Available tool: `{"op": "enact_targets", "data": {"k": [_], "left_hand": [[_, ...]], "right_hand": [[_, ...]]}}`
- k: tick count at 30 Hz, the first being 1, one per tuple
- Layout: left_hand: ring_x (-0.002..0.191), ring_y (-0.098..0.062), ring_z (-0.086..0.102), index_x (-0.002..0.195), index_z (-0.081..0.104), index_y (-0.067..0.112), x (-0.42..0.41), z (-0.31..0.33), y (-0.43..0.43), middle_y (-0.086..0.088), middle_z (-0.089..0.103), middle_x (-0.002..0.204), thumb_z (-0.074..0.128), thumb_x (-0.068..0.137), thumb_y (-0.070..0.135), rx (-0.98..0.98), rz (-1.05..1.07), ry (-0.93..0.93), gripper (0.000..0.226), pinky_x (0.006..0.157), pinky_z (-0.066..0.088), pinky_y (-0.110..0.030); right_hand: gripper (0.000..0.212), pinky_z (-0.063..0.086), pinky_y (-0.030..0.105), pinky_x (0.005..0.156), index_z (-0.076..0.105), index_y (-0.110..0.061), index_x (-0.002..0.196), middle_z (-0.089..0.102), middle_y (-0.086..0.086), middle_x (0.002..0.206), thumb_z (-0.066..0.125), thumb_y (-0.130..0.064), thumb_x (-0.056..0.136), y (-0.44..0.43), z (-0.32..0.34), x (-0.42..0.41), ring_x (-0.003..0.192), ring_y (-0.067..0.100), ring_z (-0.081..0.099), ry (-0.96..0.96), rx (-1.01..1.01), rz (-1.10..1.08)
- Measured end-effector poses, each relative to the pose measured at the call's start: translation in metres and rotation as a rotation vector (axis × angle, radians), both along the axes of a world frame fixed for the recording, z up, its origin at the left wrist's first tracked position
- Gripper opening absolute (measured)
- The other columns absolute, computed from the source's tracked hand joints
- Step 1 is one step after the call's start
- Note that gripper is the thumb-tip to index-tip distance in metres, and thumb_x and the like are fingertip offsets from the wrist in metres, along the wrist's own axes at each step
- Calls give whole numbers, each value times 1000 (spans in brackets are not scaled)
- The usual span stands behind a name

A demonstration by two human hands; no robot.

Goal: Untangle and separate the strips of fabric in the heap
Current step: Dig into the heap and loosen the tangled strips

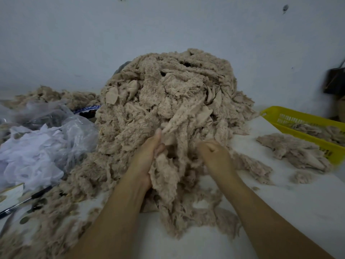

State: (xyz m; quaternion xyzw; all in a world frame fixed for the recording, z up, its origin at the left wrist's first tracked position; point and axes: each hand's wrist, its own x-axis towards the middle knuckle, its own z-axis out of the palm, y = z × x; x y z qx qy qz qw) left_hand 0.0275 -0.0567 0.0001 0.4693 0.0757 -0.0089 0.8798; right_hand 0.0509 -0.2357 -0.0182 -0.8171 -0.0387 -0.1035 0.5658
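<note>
On the far left of the worktop (291,206) a pen (28,200) lies at the near edge. Behind it are clear plastic bags (74,128) stuffed with thin white material (31,152). A low drift of beige scraps (54,94) runs along the wall behind them.

The heap (168,98) of fuzzy beige fabric strips fills the middle, piled high against the wall. Its loose skirts spread toward the near left corner and touch the bags.

Both hands are at the heap's near foot, close together but not touching. The left hand (149,156) has its thumb up and its fingers curled round a thick fuzzy bundle (164,178) of strips. The bundle hangs down beside the wrist and trails onto the worktop, still joined to the heap above. Just to its right, the right hand (214,154) is closed in a fist on strands at the heap's base, with its fingertips hidden in the fabric.

To the right of the hands there is bare white worktop with a few tufts on it. Beyond that lies a small flat pile of strips (291,152), apart from the heap and touching a yellow slotted basket (298,126) that holds more scraps. The basket stands at the right edge. A dark object (336,81) sits against the wall behind it, too blurred to identify.
</note>
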Motion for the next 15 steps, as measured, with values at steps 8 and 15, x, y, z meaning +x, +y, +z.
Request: {"op": "enact_targets", "data": {"k": [8,15], "left_hand": [[40,-4,32,72,63,21,-17,4,-13,7,35,48,64,89,28,142,-355,-209,18,42,32,-16],[40,3,33,65,66,31,-31,12,-18,15,46,50,49,93,15,420,-752,-346,36,45,26,-12]], "right_hand": [[29,43,4,81,70,-60,83,66,-39,94,48,-79,78,20,-2,-14,98,-20,58,137,293,397],[38,55,24,61,78,-22,77,72,-1,77,50,-41,93,7,10,-11,72,10,70,379,699,420]]}}
